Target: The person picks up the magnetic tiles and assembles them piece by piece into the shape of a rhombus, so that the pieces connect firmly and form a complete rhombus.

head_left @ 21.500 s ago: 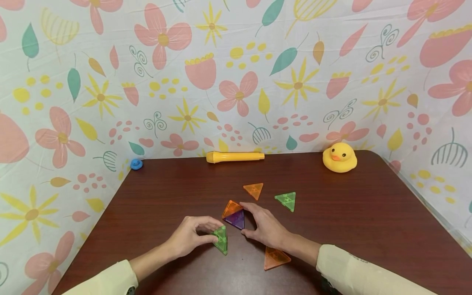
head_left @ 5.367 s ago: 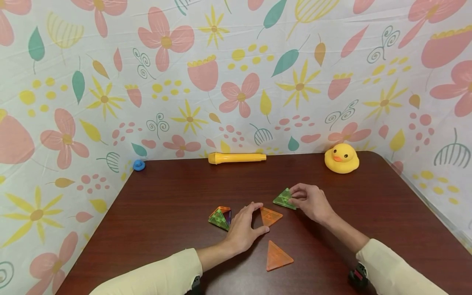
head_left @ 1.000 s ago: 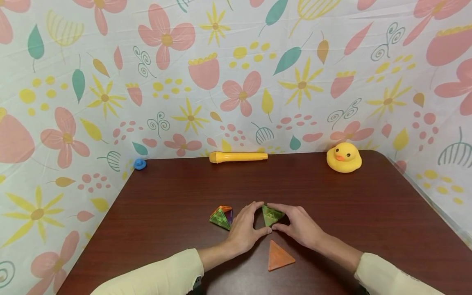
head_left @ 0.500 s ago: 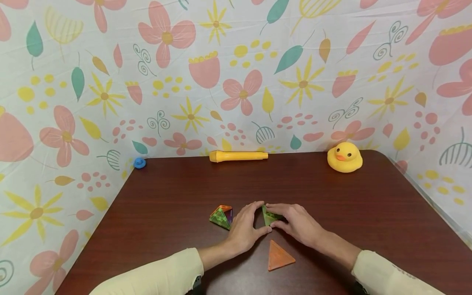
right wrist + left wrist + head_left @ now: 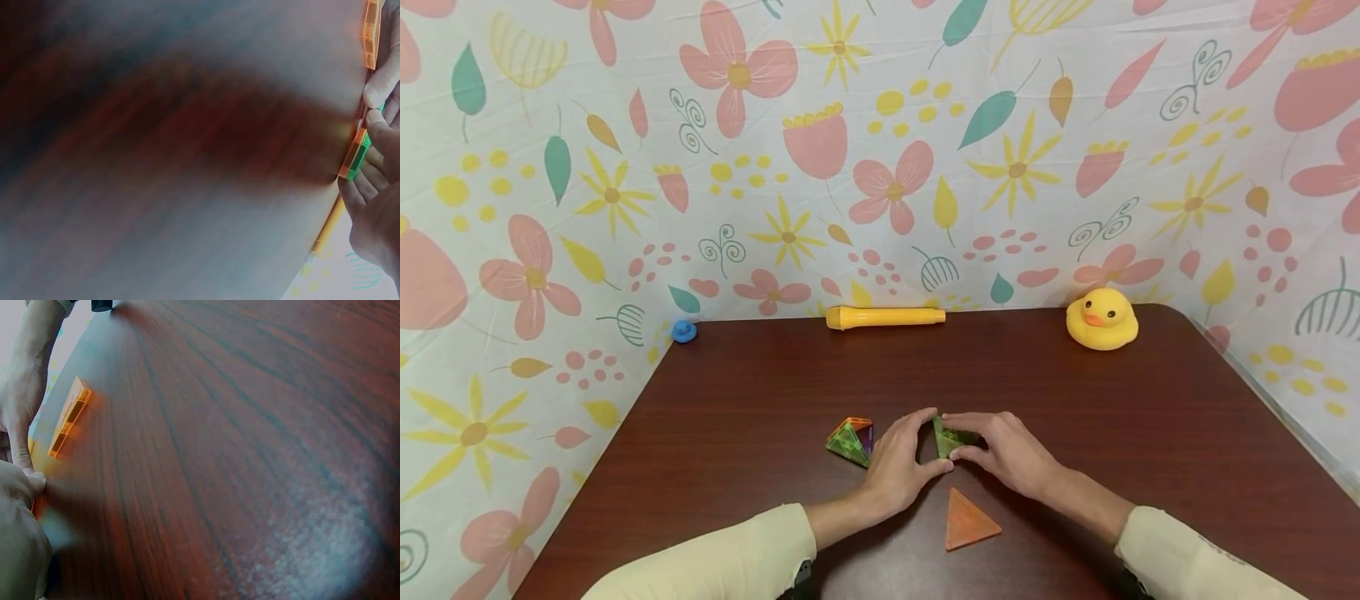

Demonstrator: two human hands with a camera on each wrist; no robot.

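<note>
In the head view my right hand [image 5: 1011, 454] pinches a green triangular magnetic tile [image 5: 947, 439] between thumb and fingers. The right wrist view shows an orange triangular magnetic tile [image 5: 350, 156] directly against the green one. My left hand [image 5: 895, 467] holds the left corners of this pair between fingertips and thumb, close to the right thumb. Left of that hand sits a cluster of a green tile [image 5: 847, 445], an orange tile [image 5: 850, 422] and a purple tile [image 5: 867, 434], partly hidden by the hand. A loose orange tile [image 5: 970, 522] lies nearer the person.
Along the back edge of the dark wooden table [image 5: 760, 375] are a small blue duck [image 5: 684, 332], a yellow toy microphone [image 5: 887, 317] and a large yellow rubber duck [image 5: 1102, 319]. A flowered cloth [image 5: 700, 208] hangs behind and at both sides.
Since 5.4 s ago the right hand has carried the green tile left onto the orange one beside the left hand. Earlier, the left hand's green tile joined the orange-purple pair. The last second shows little motion.
</note>
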